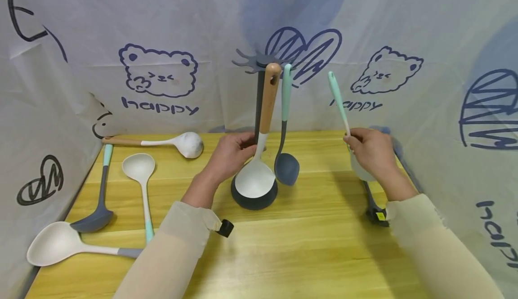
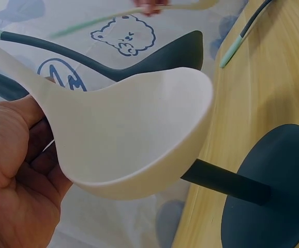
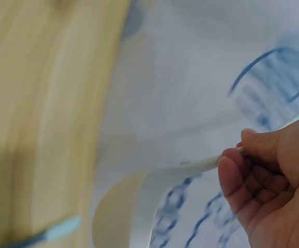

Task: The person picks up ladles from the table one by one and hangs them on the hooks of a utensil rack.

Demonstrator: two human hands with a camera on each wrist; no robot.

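Note:
A dark utensil stand point(image 1: 254, 203) with a clawed rotating top stands mid-table, and my left hand point(image 1: 230, 155) grips its post. On the stand hang a white ladle point(image 1: 255, 180) with a wooden handle and a dark ladle point(image 1: 287, 168) with a mint handle. In the left wrist view the hanging white ladle point(image 2: 134, 129) partly hides the post. To the right of the stand, my right hand point(image 1: 372, 150) pinches a mint-handled white ladle point(image 1: 337, 90) at its neck, handle upward. The held ladle's bowl point(image 3: 121, 212) shows in the right wrist view, raised off the table.
On the table's left lie a wooden-handled white ladle point(image 1: 189, 145), a dark ladle point(image 1: 95, 220), a mint-handled white ladle point(image 1: 139, 167) and a grey-handled white ladle point(image 1: 54, 243). A mint-handled dark utensil point(image 2: 233, 50) lies at right, partly hidden in the head view. Printed cloth walls surround the table.

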